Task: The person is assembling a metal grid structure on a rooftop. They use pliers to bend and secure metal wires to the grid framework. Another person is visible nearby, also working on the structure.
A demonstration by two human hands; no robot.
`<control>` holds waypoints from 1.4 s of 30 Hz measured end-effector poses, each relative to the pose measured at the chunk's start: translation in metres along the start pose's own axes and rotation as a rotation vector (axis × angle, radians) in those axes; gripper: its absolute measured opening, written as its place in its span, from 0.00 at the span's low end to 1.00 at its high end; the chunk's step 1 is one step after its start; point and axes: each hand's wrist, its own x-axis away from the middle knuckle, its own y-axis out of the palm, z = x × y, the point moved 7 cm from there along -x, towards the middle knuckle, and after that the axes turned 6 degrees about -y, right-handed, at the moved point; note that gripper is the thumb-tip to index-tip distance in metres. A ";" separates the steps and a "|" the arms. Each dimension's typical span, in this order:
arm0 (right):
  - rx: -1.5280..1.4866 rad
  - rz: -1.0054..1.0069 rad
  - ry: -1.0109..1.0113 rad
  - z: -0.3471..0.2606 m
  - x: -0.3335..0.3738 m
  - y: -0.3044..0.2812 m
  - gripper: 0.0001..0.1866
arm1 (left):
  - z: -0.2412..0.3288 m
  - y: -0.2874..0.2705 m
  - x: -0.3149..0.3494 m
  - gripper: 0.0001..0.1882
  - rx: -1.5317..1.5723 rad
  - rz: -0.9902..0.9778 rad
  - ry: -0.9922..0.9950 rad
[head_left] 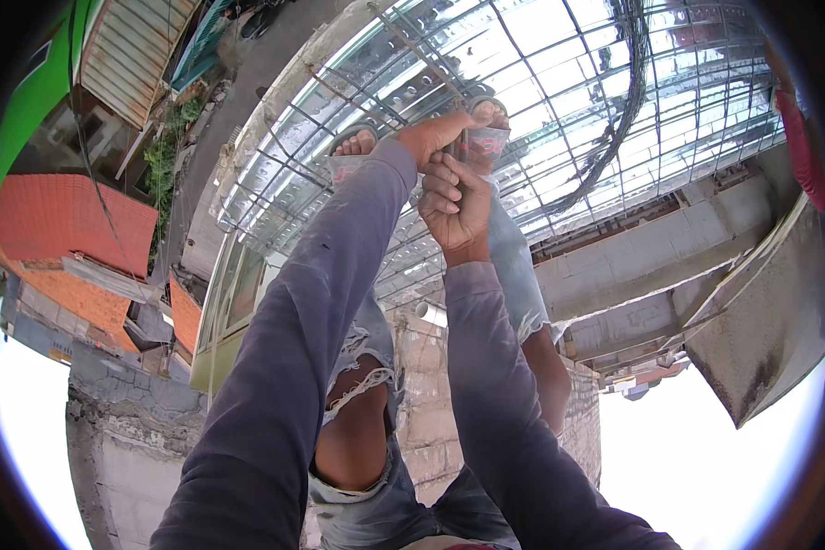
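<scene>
The left hand (431, 139) and right hand (454, 202) meet near the middle of the view, close in front of the right foot (490, 113); the left arm comes up from the lower left in a long, nearly straight slant, its dark sleeve (293, 339) reaching the wrist, with the back of the hand facing up and the hand angled rightward; whether its fingers are spread or pinching something I cannot tell, since they are partly hidden. The right arm rises from the lower right, leaning inward, then runs almost upright at the wrist; its fingers are curled tightly in toward the palm, just below the left hand; whether they wrap around anything is unclear.

The wire mesh (532, 71) spreads beneath and beyond both hands, over shiny metal sheeting (467, 46); a bundle of black wire (634, 87) lies across it, to the right of the hands; the left foot (354, 143) stands left of them; a red sleeve (802, 147) of another person shows at the right edge.
</scene>
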 end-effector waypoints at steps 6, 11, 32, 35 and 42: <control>0.882 0.504 -0.041 -0.023 0.018 -0.014 0.14 | -0.010 -0.018 -0.041 0.14 -0.365 0.226 0.056; 2.315 0.752 -0.590 -0.028 0.011 0.004 0.12 | -0.004 -0.016 -0.055 0.12 -0.974 0.427 0.284; 0.185 -0.055 0.087 -0.003 -0.011 -0.035 0.09 | -0.010 -0.019 -0.010 0.24 -0.265 0.079 -0.140; 0.579 0.213 0.077 -0.019 0.009 -0.017 0.11 | -0.021 -0.015 -0.041 0.13 -0.091 0.089 -0.033; 1.585 0.739 -0.121 -0.036 0.012 -0.006 0.17 | -0.001 -0.013 -0.033 0.20 -0.642 0.328 0.087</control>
